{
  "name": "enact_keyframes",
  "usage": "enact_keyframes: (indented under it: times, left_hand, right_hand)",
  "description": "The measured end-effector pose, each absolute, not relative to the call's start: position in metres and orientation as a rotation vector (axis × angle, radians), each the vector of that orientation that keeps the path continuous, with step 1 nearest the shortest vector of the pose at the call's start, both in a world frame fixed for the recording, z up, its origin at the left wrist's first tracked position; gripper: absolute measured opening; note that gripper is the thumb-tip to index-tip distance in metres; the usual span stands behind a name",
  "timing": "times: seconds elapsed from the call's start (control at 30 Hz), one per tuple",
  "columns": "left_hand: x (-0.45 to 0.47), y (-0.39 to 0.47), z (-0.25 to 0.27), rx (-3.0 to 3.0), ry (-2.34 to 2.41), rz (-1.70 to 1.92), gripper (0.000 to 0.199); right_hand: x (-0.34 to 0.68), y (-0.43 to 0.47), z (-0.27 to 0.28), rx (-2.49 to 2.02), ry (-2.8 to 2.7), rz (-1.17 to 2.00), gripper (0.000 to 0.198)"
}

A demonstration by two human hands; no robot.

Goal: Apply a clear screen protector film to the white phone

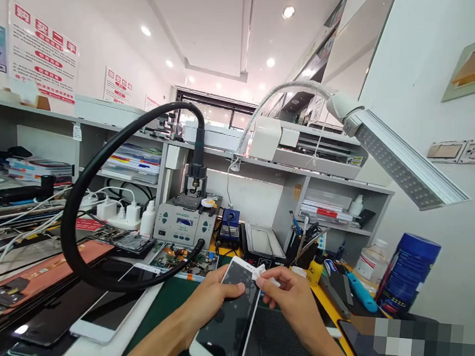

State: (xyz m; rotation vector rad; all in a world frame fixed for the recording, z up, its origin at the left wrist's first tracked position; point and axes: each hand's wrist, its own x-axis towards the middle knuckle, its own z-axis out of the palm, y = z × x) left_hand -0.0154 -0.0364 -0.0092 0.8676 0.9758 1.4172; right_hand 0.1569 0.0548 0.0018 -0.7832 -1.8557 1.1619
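A white-framed smartphone point(230, 316) with a dark, spotted screen is tilted up over the mat in front of me. My left hand point(215, 289) grips it from the left side, thumb lying on the upper screen. At the phone's top right edge, my right hand point(288, 293) pinches a small white tissue point(263, 274) that touches the frame there. Most fingers of my left hand are hidden behind the phone. Beneath lie a green mat point(181, 295) and a black perforated pad point(285, 343).
A hot-air station point(184, 223) with a looping black hose point(71, 202) stands behind. Left lie a white phone point(116, 303) and several phone parts. On the right are a tool holder point(304, 245), a clear bottle point(371, 262) and a blue canister point(406, 276). A lamp point(409, 160) overhangs the right.
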Motion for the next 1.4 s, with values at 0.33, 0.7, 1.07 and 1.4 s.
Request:
enact_keyframes:
  times: [0.33,0.7,1.07,1.4]
  left_hand:
    - [-0.023,-0.031,-0.010,0.727,0.957,1.518,0.037]
    - [-0.034,-0.026,-0.012,0.613,0.960,1.619,0.026]
    - [-0.015,-0.036,-0.006,0.688,0.901,1.571,0.028]
    - [0.000,-0.046,0.002,0.886,0.932,1.361,0.027]
  right_hand:
    - [0.153,0.042,-0.012,-0.602,-2.042,1.466,0.034]
    - [0.151,0.020,-0.015,-0.505,-2.101,1.828,0.023]
    - [0.148,0.045,-0.015,-0.668,-1.970,1.383,0.037]
    - [0.161,0.059,0.001,-0.767,-1.839,1.143,0.035]
